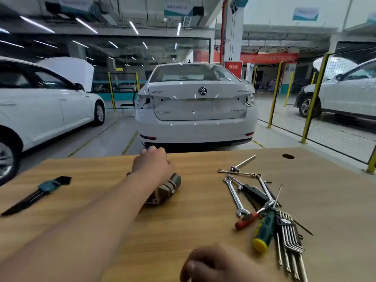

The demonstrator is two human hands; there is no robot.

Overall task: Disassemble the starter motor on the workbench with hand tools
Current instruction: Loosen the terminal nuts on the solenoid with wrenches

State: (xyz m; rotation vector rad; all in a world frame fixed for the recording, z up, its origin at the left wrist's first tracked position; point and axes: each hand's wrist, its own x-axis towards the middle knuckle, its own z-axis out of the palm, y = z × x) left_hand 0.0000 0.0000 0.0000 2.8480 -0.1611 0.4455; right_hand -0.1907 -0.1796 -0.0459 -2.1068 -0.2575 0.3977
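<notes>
The starter motor [168, 187] mostly hidden under left hand [151, 163]; right hand [213, 265] cut off below

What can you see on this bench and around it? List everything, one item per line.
starter motor: one, grey-brown, bench middle, under the left hand
spanners: several, silver, bench right
screwdrivers: two, one red-handled, one green and yellow, among the spanners
hex key set: one, silver, right near edge
black tool: one, teal band, bench left
workbench: one, light wood, foreground
cars: three, white, beyond the bench
left hand: curled over the motor's top
right hand: fingers curled, bottom edge, blurred
</notes>
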